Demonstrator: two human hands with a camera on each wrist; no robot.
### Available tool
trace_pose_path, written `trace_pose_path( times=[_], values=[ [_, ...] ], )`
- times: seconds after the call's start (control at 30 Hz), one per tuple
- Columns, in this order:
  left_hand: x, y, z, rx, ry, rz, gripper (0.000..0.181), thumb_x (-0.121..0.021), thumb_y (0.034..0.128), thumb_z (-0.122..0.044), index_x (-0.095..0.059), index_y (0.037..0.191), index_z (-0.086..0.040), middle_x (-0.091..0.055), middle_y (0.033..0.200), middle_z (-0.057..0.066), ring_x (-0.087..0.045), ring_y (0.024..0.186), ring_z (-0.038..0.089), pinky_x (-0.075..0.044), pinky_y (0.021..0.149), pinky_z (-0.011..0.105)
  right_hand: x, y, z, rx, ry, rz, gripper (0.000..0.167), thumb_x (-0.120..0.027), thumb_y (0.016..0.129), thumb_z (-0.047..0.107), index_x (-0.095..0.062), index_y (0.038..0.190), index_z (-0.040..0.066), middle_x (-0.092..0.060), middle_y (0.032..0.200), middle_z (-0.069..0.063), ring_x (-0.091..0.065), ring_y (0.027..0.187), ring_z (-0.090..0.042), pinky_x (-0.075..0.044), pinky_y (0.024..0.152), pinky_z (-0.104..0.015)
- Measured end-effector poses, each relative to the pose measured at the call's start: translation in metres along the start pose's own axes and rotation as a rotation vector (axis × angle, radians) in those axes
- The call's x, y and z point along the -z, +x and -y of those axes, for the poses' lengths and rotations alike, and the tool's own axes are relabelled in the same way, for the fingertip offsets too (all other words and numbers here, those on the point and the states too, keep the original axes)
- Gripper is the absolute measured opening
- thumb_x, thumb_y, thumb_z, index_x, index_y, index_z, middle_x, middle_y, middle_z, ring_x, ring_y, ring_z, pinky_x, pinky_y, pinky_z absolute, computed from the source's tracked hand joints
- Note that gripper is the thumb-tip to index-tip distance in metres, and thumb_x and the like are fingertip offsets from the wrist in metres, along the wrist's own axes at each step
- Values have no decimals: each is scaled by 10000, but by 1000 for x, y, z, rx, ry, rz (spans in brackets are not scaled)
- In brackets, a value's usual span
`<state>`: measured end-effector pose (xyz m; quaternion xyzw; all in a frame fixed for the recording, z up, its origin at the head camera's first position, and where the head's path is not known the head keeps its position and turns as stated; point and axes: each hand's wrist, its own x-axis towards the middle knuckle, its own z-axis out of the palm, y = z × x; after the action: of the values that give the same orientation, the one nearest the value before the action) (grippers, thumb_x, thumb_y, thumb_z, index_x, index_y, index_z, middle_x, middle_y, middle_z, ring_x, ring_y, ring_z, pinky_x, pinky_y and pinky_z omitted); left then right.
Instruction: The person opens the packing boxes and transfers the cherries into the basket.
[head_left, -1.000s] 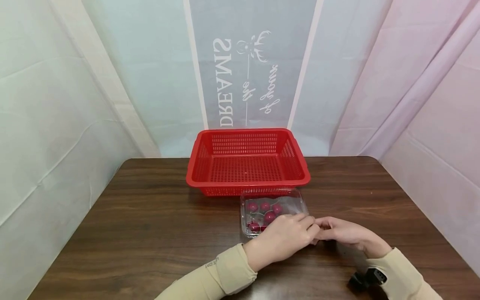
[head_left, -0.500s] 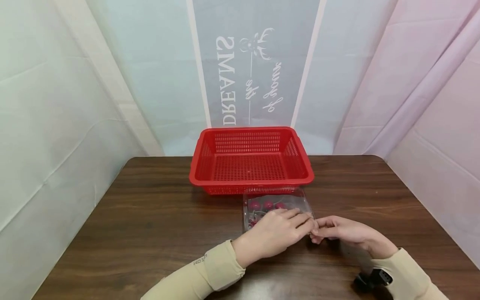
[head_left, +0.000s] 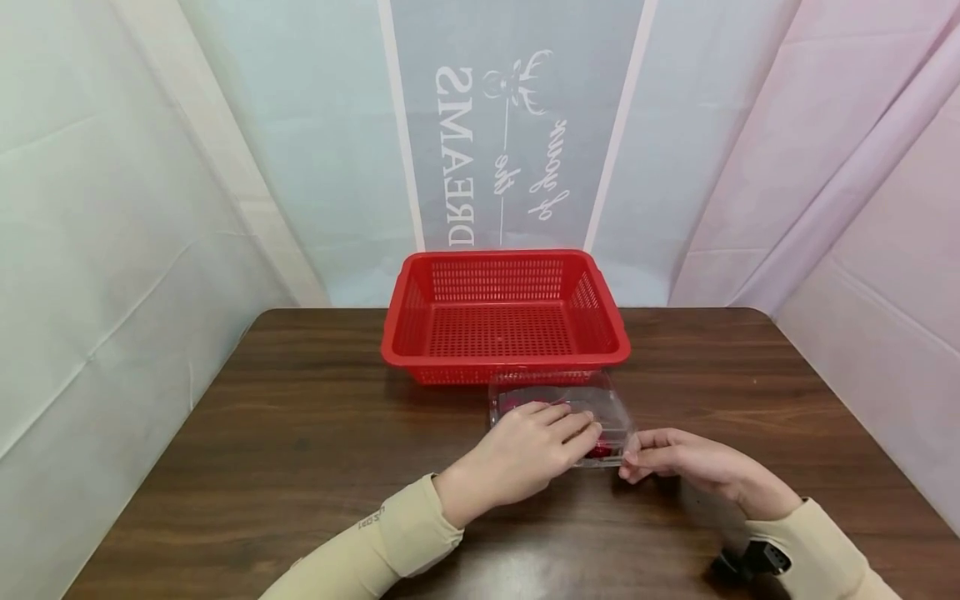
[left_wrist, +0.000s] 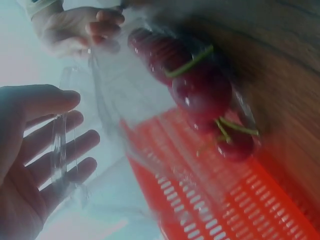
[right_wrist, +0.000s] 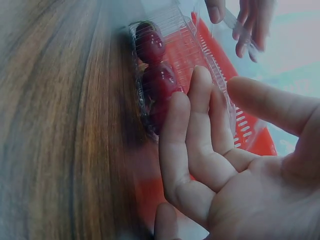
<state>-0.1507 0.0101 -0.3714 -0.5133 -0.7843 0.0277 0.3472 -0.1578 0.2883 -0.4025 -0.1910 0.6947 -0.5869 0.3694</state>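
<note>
You seem to be working open the clear plastic clamshell (head_left: 612,419) of cherries (left_wrist: 202,92), just in front of the red basket (head_left: 506,361). Your right hand (head_left: 693,462) pinches the clamshell's corner; whether your left hand (head_left: 517,450) grips its edge isn't clear. Opening it likely calls for one hand steadying, one lifting.

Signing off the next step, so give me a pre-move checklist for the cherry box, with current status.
1. Right hand grips the box at a corner: ok.
2. Left hand on the lid: ok, its edge lies between thumb and fingers.
3. Lid fully open: cannot tell, the clear plastic is hard to follow.
4. Cherries inside the box: ok.
5. Cherries in plain sight from the head view: not ok, left hand covers most.
6. Basket upright: ok, just behind the box.
</note>
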Motion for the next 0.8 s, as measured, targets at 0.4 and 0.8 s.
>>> trace_pose_path(
  times=[0.4, 0.8],
  values=[
    [12, -12, 11, 113, 15, -15, 265, -569, 914, -166, -665, 1160, -177, -697, 1097, -50, -661, 908, 107, -540, 765, 256, 3, -6, -1, 18, 83, 18, 169, -409, 994, 106, -578, 992, 106, -667, 1043, 13, -641, 1015, -156, -470, 906, -250],
    [21, -11, 15, 135, 68, -92, 276, -634, 892, -189, -682, 1164, -174, -713, 1034, -58, -652, 842, 107, -535, 715, 238, 6, -11, 0, 7, 89, 27, 161, -400, 994, 106, -559, 1002, 90, -657, 1031, -1, -636, 1009, -157, -467, 896, -249]
  ],
)
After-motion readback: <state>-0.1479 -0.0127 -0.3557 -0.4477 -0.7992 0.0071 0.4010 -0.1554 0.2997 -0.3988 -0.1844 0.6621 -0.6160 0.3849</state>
